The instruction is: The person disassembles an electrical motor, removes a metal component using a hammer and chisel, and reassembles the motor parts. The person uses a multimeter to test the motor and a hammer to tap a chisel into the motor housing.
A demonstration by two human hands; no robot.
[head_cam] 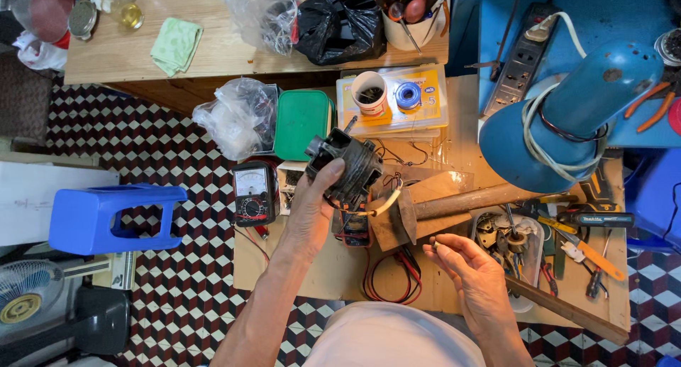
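1. Left hand (312,211), fingers wrapped around dark, wire-wound metal motor core (346,167), raised above surface's left half.
2. Right hand (472,271) pinches tiny dark part (434,245).
3. Judged heavy, rigid; grip the body, since windings look fragile.

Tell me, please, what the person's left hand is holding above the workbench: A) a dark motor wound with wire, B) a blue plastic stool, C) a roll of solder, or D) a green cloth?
A: the left hand is closed around a dark motor wound with wire, lifted above the workbench, while the right hand pinches a small part beside it.
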